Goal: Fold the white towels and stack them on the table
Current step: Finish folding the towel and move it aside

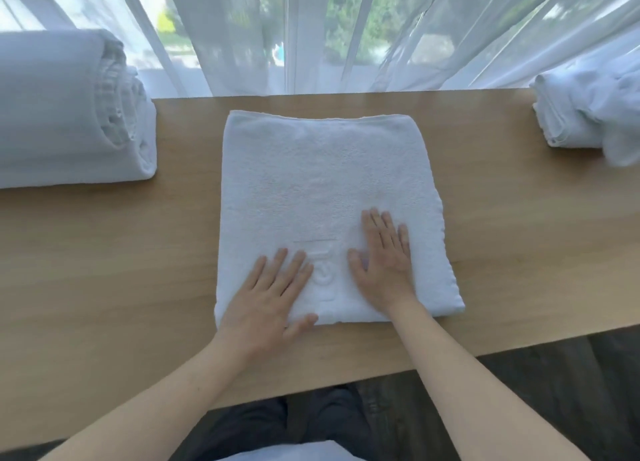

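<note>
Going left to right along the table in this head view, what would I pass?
Stack of folded towels → flat towel in the middle, with the left hand and then the right hand pressing on it → loose pile of towels at the table's right end.

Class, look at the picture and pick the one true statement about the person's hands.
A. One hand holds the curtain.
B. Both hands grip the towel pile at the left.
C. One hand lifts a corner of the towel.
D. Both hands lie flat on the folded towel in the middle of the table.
D: the left hand and the right hand both rest with straight fingers on the near part of the folded towel, side by side.
</note>
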`<state>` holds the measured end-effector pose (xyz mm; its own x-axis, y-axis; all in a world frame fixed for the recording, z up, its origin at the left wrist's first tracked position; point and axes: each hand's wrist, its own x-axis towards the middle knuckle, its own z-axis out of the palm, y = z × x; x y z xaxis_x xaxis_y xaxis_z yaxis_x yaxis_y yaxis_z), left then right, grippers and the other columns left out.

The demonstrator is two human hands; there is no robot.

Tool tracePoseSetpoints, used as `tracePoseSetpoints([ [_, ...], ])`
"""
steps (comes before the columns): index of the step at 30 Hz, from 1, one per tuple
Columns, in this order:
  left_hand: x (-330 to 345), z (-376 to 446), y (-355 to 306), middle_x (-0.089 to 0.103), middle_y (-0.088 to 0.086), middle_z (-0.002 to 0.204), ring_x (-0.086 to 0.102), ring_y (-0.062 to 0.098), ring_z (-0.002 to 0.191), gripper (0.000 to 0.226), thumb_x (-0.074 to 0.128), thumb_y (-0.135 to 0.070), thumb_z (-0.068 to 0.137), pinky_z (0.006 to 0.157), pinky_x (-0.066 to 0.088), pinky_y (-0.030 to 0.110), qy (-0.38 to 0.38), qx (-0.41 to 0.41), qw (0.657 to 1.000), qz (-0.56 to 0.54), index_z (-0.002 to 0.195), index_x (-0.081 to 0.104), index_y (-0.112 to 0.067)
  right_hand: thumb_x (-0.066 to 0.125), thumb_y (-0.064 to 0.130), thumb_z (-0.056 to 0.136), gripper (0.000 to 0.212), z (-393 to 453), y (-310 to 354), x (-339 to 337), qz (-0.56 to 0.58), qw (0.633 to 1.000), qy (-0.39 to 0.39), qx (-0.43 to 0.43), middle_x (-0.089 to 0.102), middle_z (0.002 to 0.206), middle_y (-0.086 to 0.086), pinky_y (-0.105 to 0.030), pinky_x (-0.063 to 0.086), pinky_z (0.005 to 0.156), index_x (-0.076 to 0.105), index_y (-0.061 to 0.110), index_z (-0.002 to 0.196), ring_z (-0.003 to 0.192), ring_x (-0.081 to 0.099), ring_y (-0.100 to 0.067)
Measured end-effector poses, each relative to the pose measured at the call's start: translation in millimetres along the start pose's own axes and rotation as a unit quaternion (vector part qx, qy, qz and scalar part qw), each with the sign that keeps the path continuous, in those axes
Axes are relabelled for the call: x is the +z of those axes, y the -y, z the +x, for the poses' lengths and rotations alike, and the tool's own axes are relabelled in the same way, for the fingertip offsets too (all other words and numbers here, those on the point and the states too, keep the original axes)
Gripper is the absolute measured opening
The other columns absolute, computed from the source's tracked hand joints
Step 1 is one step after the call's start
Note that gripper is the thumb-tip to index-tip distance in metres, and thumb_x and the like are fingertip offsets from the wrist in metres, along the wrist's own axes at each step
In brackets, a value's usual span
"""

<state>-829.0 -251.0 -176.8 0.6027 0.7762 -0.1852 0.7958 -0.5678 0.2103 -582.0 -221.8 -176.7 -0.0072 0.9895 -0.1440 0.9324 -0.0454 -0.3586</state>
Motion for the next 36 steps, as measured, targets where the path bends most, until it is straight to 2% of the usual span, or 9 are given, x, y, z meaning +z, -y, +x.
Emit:
tracePoseSetpoints([
  [6, 7.1, -53.1, 31.6, 0.036, 0.005, 0.159, 0.038, 0.028, 0.145, 0.060, 0.047, -0.035, 0.096, 0.118, 0.034, 0.045, -0.069, 0.059, 0.995, 0.044, 0.151, 0.041, -0.013, 0.025, 0.067, 0.098, 0.081, -54.4, -13.7, -3.6, -0.083, 0.984, 0.093, -0.126, -0.005, 0.169, 0.006, -0.046, -0.006, 0.124, 0.001, 0.023, 0.162, 0.155, -0.009, -0.017],
  [11, 5.1, -62.9, 69.4, 0.049, 0.006, 0.150, 0.048, 0.025, 0.138, 0.075, 0.087, -0.020, 0.074, 0.114, 0.038, 0.045, -0.110, 0.061, 0.992, -0.008, 0.141, 0.056, -0.010, 0.064, 0.049, 0.088, 0.093, -71.4, -34.9, -16.1, -0.154, 0.970, 0.097, -0.159, 0.010, 0.169, 0.000, -0.048, 0.008, 0.123, 0.012, 0.023, 0.161, 0.155, 0.011, -0.029],
  [15, 5.6, -58.3, 90.7, 0.052, 0.003, 0.148, 0.050, 0.022, 0.137, 0.057, 0.064, -0.028, 0.089, 0.117, 0.033, 0.042, -0.140, 0.113, 0.983, -0.034, 0.142, 0.053, -0.013, 0.088, 0.026, 0.072, 0.096, -82.2, -51.4, -24.1, -0.167, 0.983, 0.024, -0.075, 0.037, 0.159, -0.008, -0.050, 0.022, 0.121, 0.039, 0.012, 0.153, 0.145, 0.036, -0.038],
  [19, 2.9, -50.4, 103.8, 0.046, 0.002, 0.154, 0.041, 0.022, 0.143, 0.049, 0.044, -0.037, 0.102, 0.121, 0.026, 0.043, -0.135, 0.130, 0.981, -0.055, 0.143, 0.052, -0.012, 0.082, 0.003, 0.073, 0.080, -77.7, -50.0, -32.1, -0.115, 0.993, 0.023, -0.027, 0.047, 0.152, -0.006, -0.050, 0.028, 0.120, 0.051, 0.012, 0.146, 0.141, 0.044, -0.037],
  [22, -12.2, -38.7, 102.8, 0.059, 0.004, 0.141, 0.053, 0.021, 0.133, 0.038, 0.043, -0.030, 0.106, 0.120, 0.028, 0.042, -0.165, 0.127, 0.973, -0.100, 0.133, 0.060, -0.011, 0.071, 0.018, 0.084, 0.059, -60.9, -46.4, -57.0, -0.009, 0.995, 0.083, 0.055, 0.053, 0.147, 0.012, -0.038, 0.034, 0.115, 0.056, 0.035, 0.139, 0.138, 0.045, -0.022],
  [24, -26.5, -30.8, 101.0, 0.067, -0.005, 0.125, 0.061, 0.016, 0.121, 0.037, 0.062, -0.017, 0.091, 0.120, 0.029, 0.032, -0.182, 0.087, 0.963, -0.179, 0.128, 0.059, -0.017, 0.073, 0.028, 0.080, 0.050, -47.9, -48.2, -83.7, 0.055, 0.987, 0.123, 0.086, 0.064, 0.124, 0.026, -0.027, 0.045, 0.097, 0.062, 0.051, 0.124, 0.119, 0.057, -0.010],
  [26, -44.1, -25.1, 101.8, 0.062, -0.017, 0.123, 0.059, 0.014, 0.121, 0.043, 0.061, -0.028, 0.087, 0.114, 0.032, 0.018, -0.172, 0.045, 0.953, -0.246, 0.129, 0.055, -0.025, 0.074, 0.030, 0.075, 0.045, -33.6, -51.1, -111.7, 0.097, 0.978, 0.158, 0.097, 0.068, 0.096, 0.032, -0.021, 0.049, 0.078, 0.065, 0.063, 0.104, 0.096, 0.062, 0.000],
  [32, -76.9, -7.9, 93.7, 0.048, -0.042, 0.121, 0.049, -0.017, 0.111, 0.032, 0.039, -0.045, 0.100, 0.089, 0.034, 0.001, -0.193, -0.018, 0.937, -0.290, 0.128, 0.039, -0.059, 0.072, 0.041, 0.067, 0.036, 14.3, -58.3, -165.0, 0.147, 0.950, 0.261, 0.090, 0.071, 0.096, 0.020, -0.033, 0.054, 0.084, 0.069, 0.046, 0.103, 0.089, 0.065, -0.001],
  [36, -83.6, 9.0, 83.4, 0.057, -0.036, 0.103, 0.056, -0.012, 0.094, 0.025, 0.025, -0.069, 0.098, 0.073, 0.036, 0.002, -0.241, -0.134, 0.894, -0.354, 0.105, 0.046, -0.057, 0.081, 0.054, 0.070, 0.045, 26.8, -74.8, -179.8, 0.206, 0.936, 0.273, 0.085, 0.072, 0.105, 0.013, -0.036, 0.054, 0.089, 0.068, 0.040, 0.111, 0.097, 0.068, -0.011],
])
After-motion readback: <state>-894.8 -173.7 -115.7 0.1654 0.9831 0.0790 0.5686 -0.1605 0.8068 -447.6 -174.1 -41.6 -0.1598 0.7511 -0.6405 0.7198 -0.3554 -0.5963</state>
